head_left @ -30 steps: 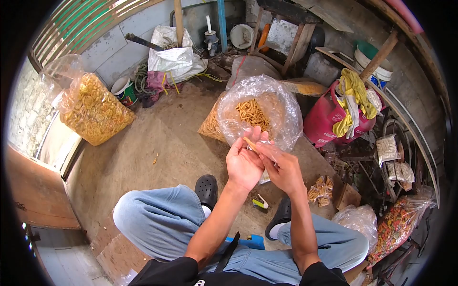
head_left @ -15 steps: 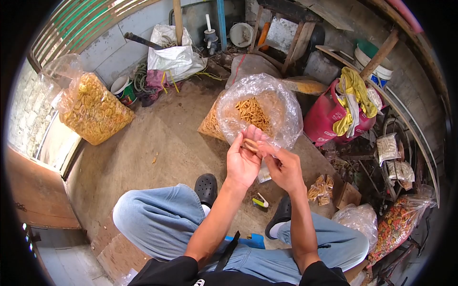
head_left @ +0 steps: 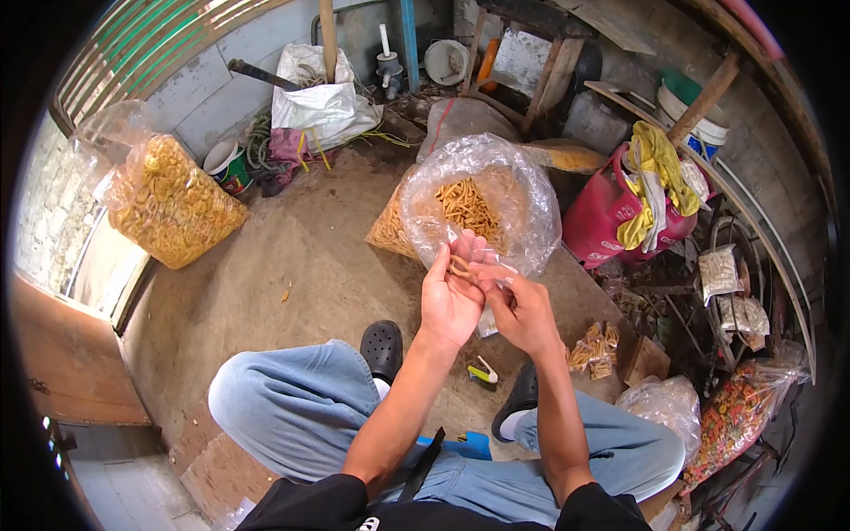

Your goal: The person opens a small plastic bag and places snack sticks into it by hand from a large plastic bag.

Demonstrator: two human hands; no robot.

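My left hand [head_left: 450, 296] is palm up and cupped, thumb raised, holding a small clear plastic bag [head_left: 488, 322] that shows partly below and between my hands. Thin tan stick-like pieces [head_left: 459, 266] lie at its fingers; whether they are inside the plastic is unclear. My right hand [head_left: 522, 310] is closed, pinching at the same plastic from the right. Just beyond my fingertips stands a large open clear bag [head_left: 529, 199] of brown snack sticks [head_left: 467, 205]. A green and white stapler [head_left: 482, 371] lies on the floor between my shoes.
Small filled snack packets [head_left: 594, 350] lie to the right, near a crumpled clear bag [head_left: 660, 407] and a bag of colourful snacks [head_left: 733, 420]. A big bag of yellow chips [head_left: 173, 208] stands left. A red drum [head_left: 591, 219] with yellow cloths is at back right.
My fingers have shifted slightly around the plastic, and the tan pieces look thinner from this angle. Both hands stay in nearly the same place.
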